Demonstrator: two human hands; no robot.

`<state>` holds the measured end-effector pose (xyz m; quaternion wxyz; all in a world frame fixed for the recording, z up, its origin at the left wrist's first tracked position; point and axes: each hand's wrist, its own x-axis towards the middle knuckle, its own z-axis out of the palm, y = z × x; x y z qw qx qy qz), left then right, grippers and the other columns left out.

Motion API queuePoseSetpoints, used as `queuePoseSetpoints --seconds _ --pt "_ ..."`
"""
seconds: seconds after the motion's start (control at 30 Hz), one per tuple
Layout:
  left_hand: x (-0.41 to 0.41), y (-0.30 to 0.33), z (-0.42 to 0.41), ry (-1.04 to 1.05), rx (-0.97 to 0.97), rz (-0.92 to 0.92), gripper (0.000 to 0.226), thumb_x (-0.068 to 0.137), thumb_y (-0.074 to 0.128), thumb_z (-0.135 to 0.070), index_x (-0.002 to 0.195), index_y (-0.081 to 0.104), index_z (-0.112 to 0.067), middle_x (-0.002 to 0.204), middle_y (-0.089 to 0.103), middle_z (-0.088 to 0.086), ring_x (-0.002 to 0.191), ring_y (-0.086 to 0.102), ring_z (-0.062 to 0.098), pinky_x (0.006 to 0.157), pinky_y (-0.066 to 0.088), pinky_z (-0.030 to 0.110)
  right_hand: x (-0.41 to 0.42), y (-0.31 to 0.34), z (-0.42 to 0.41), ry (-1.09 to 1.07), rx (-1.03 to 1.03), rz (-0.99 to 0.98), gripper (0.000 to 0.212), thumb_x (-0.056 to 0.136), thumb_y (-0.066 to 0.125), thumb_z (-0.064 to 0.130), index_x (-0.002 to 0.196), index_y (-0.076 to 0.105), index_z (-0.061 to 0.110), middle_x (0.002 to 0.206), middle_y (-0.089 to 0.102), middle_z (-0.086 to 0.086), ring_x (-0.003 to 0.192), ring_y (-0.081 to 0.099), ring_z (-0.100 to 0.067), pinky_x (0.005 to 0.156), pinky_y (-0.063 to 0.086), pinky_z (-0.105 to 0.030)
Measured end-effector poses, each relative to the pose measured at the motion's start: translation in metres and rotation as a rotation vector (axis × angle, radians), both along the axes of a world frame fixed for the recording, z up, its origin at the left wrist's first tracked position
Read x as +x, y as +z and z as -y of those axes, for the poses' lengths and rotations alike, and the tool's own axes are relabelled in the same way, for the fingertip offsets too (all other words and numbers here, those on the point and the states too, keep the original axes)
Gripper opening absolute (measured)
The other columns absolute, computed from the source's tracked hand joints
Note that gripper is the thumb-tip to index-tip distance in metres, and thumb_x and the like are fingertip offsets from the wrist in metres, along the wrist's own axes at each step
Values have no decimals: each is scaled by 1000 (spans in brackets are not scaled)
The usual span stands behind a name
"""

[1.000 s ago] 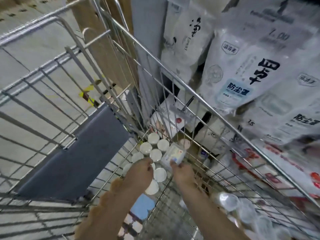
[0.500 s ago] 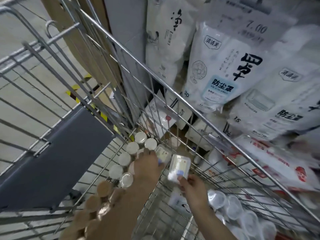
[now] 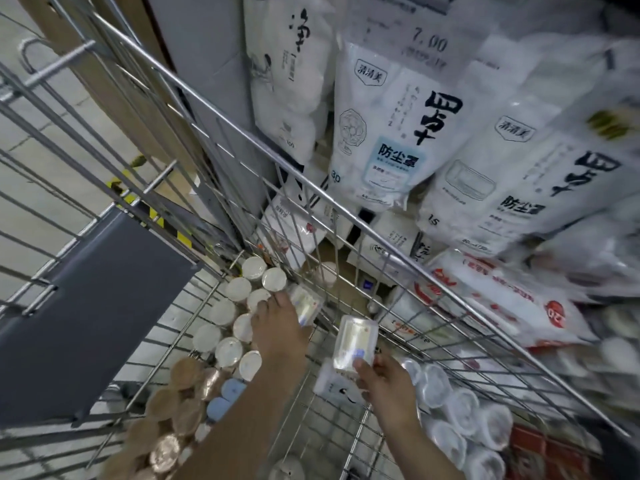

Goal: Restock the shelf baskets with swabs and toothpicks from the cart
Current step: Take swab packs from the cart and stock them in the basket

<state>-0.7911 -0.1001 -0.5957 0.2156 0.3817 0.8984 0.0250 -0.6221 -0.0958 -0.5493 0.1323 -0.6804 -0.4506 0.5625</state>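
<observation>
We're reaching into the wire cart (image 3: 433, 282), both hands low in the centre of the frame. Right hand (image 3: 386, 382) pinches a clear flat box (image 3: 353, 346) by its lower end, thumb on its face, box upright just right of centre. Left hand (image 3: 278, 332) is down among the white-lidded round tubs (image 3: 239, 289); its fingers curl round a second clear box (image 3: 306, 303) at the cart's right-hand wire wall, though blur makes the grip hard to read, probably held from the side. Contents of both boxes too small to tell: swabs or toothpicks. Copper-lidded tubs (image 3: 180, 410) sit lower left, clear-lidded cups (image 3: 460, 410) in a row lower right, a flat white pack (image 3: 332, 386) under the right hand. Grey flap (image 3: 90, 306) fills the left of the frame. Beyond the wire, white bagged goods (image 3: 388, 133) hang across the upper right; a price tag (image 3: 426, 39) reads 7.00.
</observation>
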Motion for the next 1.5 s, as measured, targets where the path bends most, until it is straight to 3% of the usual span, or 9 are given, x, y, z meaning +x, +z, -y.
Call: queuePoseSetpoints --seconds 0.23,0.4,0.57,0.7,0.87,1.03,1.13,1.33,1.5 --pt "4 17 15 89 111 220 66 76 75 -38 127 42 -12 108 64 11 100 59 30 75 49 36 18 19 7 -58 -55 -40 11 87 68 18 89 64 8 81 67 -11 72 63 -24 73 51 -38" --pt "14 71 36 264 241 618 26 71 81 -36 75 59 -22 71 63 -4 75 62 22 69 50 31 38 64 22 -80 -78 -91 12 87 68 17 94 63 9 91 70 -11 76 68 -20 78 55 -40" --pt "44 162 62 354 242 863 52 66 86 -25 109 61 -10 109 66 8 94 62 23 80 50 34 86 149 47 -104 -123 -185 24 88 67 14 103 60 -3 99 67 -24 84 65 -21 78 52 -25" --pt "93 248 88 354 271 1145 50 51 85 -21 93 58 -20 96 64 0 84 60 14 66 45 27 144 212 71 -137 -110 -229 20 86 70 19 100 61 7 103 67 -20 92 68 -26 89 53 -35" --pt "180 323 119 327 323 1265 64 37 85 -27 95 64 -10 77 71 0 74 63 17 60 42 30 240 278 102 -250 -79 -287 46 78 77 30 115 60 9 109 69 -10 93 70 -21 75 54 -29" --pt "290 377 148 297 357 1334 84 31 86 -33 108 61 -10 98 73 9 94 66 25 72 45 33 357 337 131 -363 -9 -360 33 82 73 19 108 61 4 100 72 -14 88 72 -24 77 54 -30" --pt "366 398 159 239 358 1407 63 40 84 -20 97 63 -6 88 72 15 74 66 23 59 45 27 431 359 147 -410 45 -395 27 85 69 17 109 62 7 95 74 -8 87 72 -24 81 53 -32" --pt "513 431 149 8 260 1491 57 57 83 -12 109 63 -3 102 70 20 90 65 33 75 49 37 556 389 181 -578 174 -457 21 87 65 12 107 63 7 96 74 -11 88 71 -28 78 53 -33" --pt "611 460 130 -162 194 1470 29 79 70 -9 108 63 -11 97 74 9 88 67 26 65 50 30 640 410 200 -715 314 -465 17 88 61 4 105 61 -1 93 73 -14 81 71 -22 63 54 -23"
